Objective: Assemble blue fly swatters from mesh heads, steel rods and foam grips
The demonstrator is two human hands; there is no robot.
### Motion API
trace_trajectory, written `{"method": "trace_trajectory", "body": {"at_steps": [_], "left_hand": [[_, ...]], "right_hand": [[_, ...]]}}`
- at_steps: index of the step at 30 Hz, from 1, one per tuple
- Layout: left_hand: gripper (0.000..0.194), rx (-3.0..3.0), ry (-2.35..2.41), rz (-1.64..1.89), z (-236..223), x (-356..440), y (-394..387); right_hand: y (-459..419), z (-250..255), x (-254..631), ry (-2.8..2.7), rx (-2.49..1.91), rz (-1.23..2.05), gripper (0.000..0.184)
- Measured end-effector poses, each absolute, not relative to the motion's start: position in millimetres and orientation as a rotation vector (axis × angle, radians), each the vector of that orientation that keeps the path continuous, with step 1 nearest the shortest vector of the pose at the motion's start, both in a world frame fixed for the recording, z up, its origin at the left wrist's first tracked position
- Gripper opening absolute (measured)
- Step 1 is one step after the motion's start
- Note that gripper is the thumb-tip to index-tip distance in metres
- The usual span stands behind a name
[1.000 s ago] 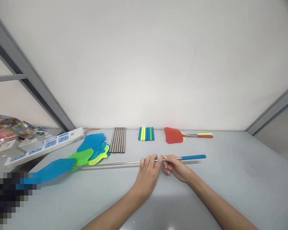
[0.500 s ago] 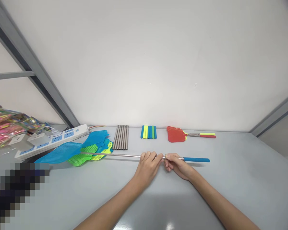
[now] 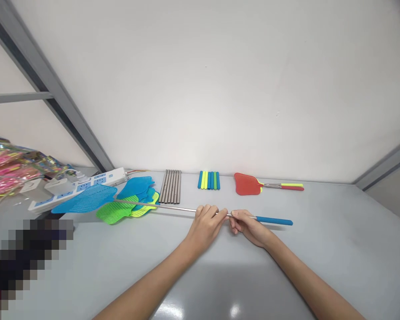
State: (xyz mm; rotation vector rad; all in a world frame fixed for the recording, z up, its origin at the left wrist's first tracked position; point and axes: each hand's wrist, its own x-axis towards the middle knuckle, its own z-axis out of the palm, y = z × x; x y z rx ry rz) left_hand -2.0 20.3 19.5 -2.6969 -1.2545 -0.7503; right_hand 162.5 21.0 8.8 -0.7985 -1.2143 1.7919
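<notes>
A blue fly swatter [image 3: 178,208] with a long metal rod stretches across the table between my hands. Its mesh head is at the left and its blue grip at the right. My left hand [image 3: 207,222] is closed over the middle of the rod, knuckles up. Close beside it, my right hand [image 3: 248,226] pinches the rod just left of the blue grip. Under and behind the swatter's head lie loose swatter heads: a green one [image 3: 116,211], a yellow one [image 3: 143,211] and blue ones [image 3: 135,186]. The contact of the fingertips with the rod is partly hidden.
Several metal rods [image 3: 170,186] lie side by side near the wall, beside a row of coloured grips [image 3: 209,180]. A red fly swatter [image 3: 248,184] rests on a yellow one at right. At left are a power strip [image 3: 110,178] and plastic-wrapped items [image 3: 10,166].
The blue swatter's head end has risen and now tilts up slightly at the left. Both hands keep their hold on the rod. The view has shifted a little.
</notes>
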Motion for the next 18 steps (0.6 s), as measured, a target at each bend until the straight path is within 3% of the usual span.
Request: {"method": "trace_trajectory", "body": {"at_steps": [18], "left_hand": [[0.022,-2.516,-1.075,-0.642,19.8,-10.6,35.2]], "right_hand": [[23.6,5.9,161.6,-1.218,-0.797,1.737,0.033]]}}
